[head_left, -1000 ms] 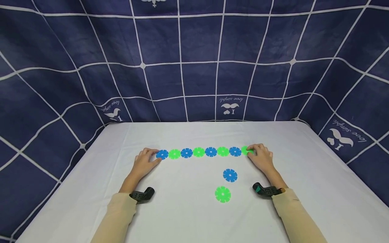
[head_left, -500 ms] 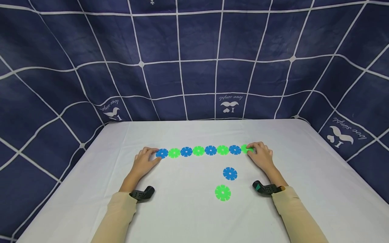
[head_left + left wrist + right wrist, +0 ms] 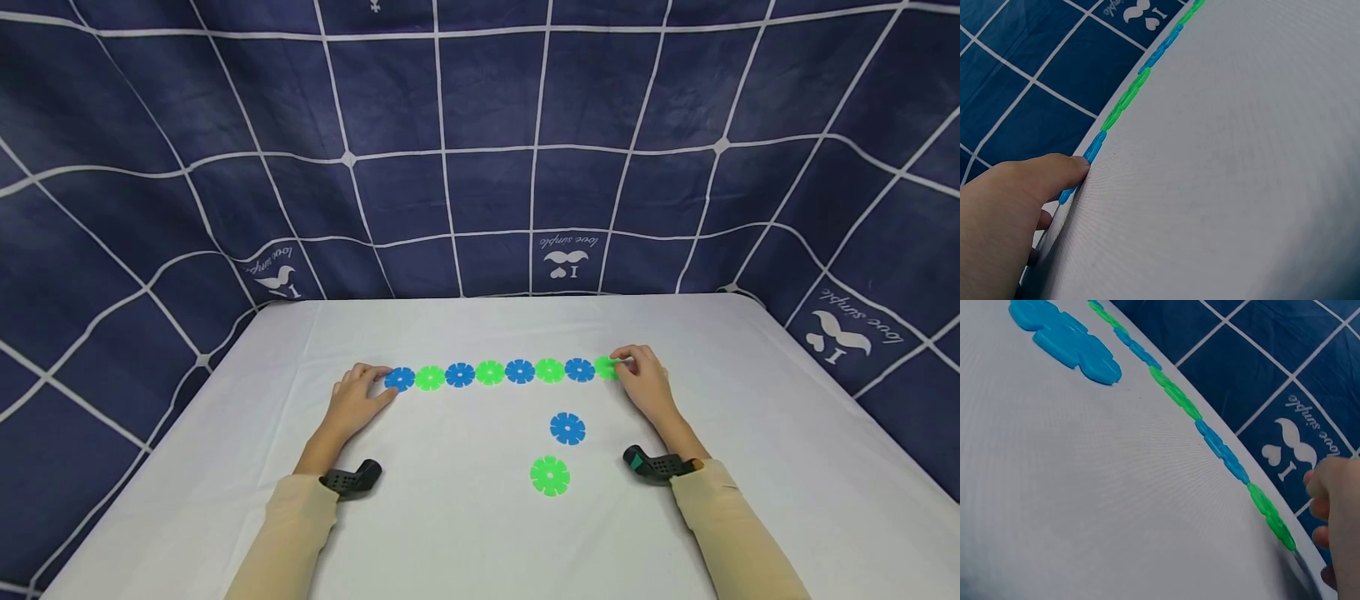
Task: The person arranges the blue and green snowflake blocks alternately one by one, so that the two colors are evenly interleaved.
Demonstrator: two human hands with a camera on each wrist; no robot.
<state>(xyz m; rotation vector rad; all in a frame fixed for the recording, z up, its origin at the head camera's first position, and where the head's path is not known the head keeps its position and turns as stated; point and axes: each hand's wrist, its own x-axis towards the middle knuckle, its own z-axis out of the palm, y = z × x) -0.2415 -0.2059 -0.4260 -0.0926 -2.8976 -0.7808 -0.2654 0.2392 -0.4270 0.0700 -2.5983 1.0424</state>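
Note:
A row of notched plastic discs, blue and green by turns, runs across the white table. My left hand (image 3: 354, 403) holds the blue disc (image 3: 400, 379) at the row's left end, thumb at its near edge and index finger at its far edge. In the left wrist view the thumb lies against that blue disc (image 3: 1095, 146). At the right end lies a green disc (image 3: 604, 367), its right edge overlapped by my right hand (image 3: 647, 385) in the head view. The right wrist view shows loosely bent fingers above and beside this green disc (image 3: 1271, 515), apart from it.
A loose blue disc (image 3: 567, 428) and a loose green disc (image 3: 550, 476) lie nearer on the white table (image 3: 450, 533). Dark blue gridded cloth (image 3: 487, 200) hangs behind and at the sides. Both wrists wear a black camera band (image 3: 352, 479).
My right hand has drawn slightly up and right, off the green end disc, showing more of it. My left hand and the row stay put; the head view has tilted slightly.

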